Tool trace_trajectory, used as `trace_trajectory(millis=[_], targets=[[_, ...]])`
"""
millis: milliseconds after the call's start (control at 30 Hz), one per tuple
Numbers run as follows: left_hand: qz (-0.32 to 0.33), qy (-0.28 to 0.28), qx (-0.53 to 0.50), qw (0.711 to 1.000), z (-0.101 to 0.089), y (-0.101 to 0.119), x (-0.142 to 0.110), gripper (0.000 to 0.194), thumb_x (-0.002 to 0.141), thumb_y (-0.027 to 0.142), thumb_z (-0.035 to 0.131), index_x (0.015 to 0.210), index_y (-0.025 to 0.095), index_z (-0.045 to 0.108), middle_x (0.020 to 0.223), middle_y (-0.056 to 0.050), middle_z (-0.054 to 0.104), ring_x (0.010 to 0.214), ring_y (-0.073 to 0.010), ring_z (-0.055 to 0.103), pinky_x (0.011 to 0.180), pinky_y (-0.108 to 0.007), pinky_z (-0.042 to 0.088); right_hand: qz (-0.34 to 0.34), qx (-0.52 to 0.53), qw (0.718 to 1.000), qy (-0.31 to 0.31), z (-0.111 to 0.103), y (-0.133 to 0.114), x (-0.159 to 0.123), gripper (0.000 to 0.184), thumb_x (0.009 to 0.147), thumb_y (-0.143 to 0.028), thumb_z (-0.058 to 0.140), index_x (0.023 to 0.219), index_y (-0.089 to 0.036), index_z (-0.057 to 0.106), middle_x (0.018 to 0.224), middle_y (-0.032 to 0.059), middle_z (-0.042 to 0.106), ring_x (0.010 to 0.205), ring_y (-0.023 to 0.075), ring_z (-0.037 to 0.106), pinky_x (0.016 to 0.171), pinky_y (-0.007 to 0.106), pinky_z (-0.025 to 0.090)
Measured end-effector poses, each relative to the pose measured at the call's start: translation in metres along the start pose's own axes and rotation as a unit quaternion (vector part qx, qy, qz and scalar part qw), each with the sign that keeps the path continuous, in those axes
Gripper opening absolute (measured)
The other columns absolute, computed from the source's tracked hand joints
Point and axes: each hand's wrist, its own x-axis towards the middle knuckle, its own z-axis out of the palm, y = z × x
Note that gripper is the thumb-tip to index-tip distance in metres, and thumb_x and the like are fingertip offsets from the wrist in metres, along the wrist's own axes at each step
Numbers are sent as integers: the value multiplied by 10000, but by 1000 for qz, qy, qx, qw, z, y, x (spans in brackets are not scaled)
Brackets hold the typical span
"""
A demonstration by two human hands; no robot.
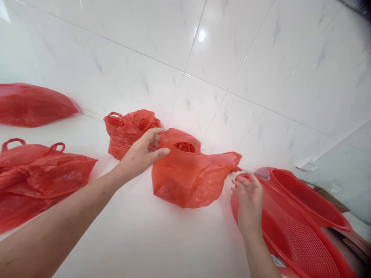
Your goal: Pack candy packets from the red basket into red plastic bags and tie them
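Observation:
A red plastic bag [191,181] stands on the white surface in front of me, its top edge flared out to the right. My left hand [147,148] is at the bag's upper left side, thumb and fingers apart, with no clear grip on the plastic. Some of its fingertips are blurred against the bag. To the right of the bag, by the rim of a red mesh basket [292,227], my right hand [249,197] hovers with spread, slightly bent fingers and nothing in them. What the bag contains is hidden.
Another red bag [127,129] with a loop handle sits behind my left hand. At the left lie a handled red bag [49,173] and a bulging red bag [31,104]. A second red basket [310,197] is at the right. White tiled wall [179,54] runs along the back.

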Motion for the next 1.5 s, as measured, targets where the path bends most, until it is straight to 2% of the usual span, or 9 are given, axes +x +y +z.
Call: trace_trajectory(millis=[167,300,367,500,600,867,1133,1300,1500], targets=[[-47,58,-37,997,-13,-60,-44,907,656,379,770,1410,338,267,1463,-76,339,1366,-327,287,1063,-453,339,-5,-15,992,-124,5,22,-27,824,743,-444,666,1415,-257,227,1445,160,331,1319,298,360,1033,511,334],[-112,93,-80,986,1,-84,-68,1120,625,429,788,1455,352,40,1518,-128,221,1393,-337,232,1055,-492,349,-4,-45,989,-141,20,5,-25,900,703,-441,706,1437,-268,215,1500,144,255,1347,334,299,1028,538,321],[-153,100,-132,974,11,-84,-75,1024,658,456,757,1449,334,118,1495,-128,287,1374,-333,282,1042,-480,374,-20,-60,990,-126,30,-11,-22,931,672,-434,736,1437,-271,231,1505,129,251,1341,350,301,1021,541,322],[-274,-10,-281,920,29,-77,-68,665,740,474,678,1314,234,445,1302,-141,550,1195,-323,522,973,-449,445,-57,-58,994,-76,53,-38,-16,921,652,-389,754,1426,-278,265,1475,94,320,1340,323,305,1051,500,303],[-353,-6,-319,880,43,-62,-41,452,764,410,664,1135,164,587,1140,-147,651,1048,-297,614,907,-420,481,0,-32,997,-64,64,-34,-5,890,666,-352,739,1423,-298,272,1406,72,425,1291,290,389,1009,450,377],[-132,-108,-269,948,77,10,14,122,739,275,634,753,158,665,786,-49,692,744,-191,627,673,-298,485,218,235,947,6,34,40,16,443,651,-358,755,1051,-199,653,1063,56,681,980,229,629,839,340,512],[-155,-109,-194,962,59,-19,-1,306,757,397,650,995,206,634,1044,-88,667,973,-267,610,816,-382,471,272,309,911,-32,23,51,19,398,631,-305,793,1002,-215,679,1033,36,694,926,198,645,742,281,539],[-162,-198,-163,953,30,-40,-15,774,612,308,797,1305,323,453,1427,-85,422,1269,-339,427,948,-440,426,313,341,885,-38,30,59,19,364,603,-232,783,951,-223,676,899,8,703,782,172,652,609,250,510],[-148,-304,-150,929,51,-77,-27,537,669,381,749,1149,194,599,1170,-124,630,1081,-298,571,871,-403,473,360,357,862,-27,42,79,8,184,633,-275,727,788,-205,656,756,6,688,740,193,636,638,283,500]])
